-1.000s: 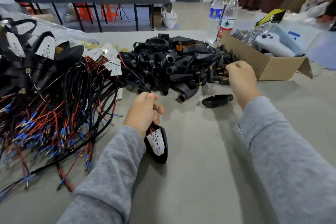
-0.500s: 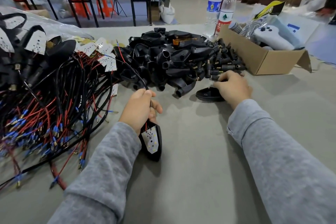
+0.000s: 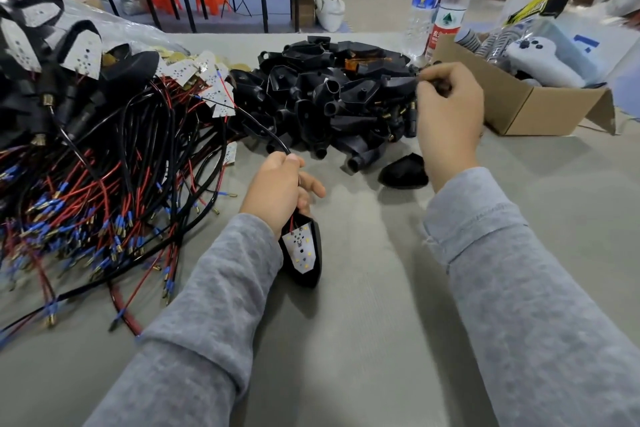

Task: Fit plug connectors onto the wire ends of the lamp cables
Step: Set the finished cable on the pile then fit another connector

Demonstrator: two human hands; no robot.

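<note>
My left hand (image 3: 280,189) grips a black lamp cable (image 3: 266,130) that runs up toward the wire tangle. Below that hand a black lamp housing (image 3: 304,253) with a white LED board hangs against the table. My right hand (image 3: 448,114) is raised over the right edge of the heap of black plastic parts (image 3: 322,94) and pinches a small dark piece, too blurred to name. A single black housing (image 3: 403,172) lies on the table just left of my right wrist.
A tangle of red and black wires with blue-sleeved terminals (image 3: 97,184) covers the left of the grey table (image 3: 363,340). An open cardboard box (image 3: 526,107) stands at the right, two water bottles (image 3: 446,0) behind the heap. A far table stands at the back.
My right hand left the single black housing on the table and rose to the heap's right edge, now pinching a small piece. My left hand keeps its grip on the cable.
</note>
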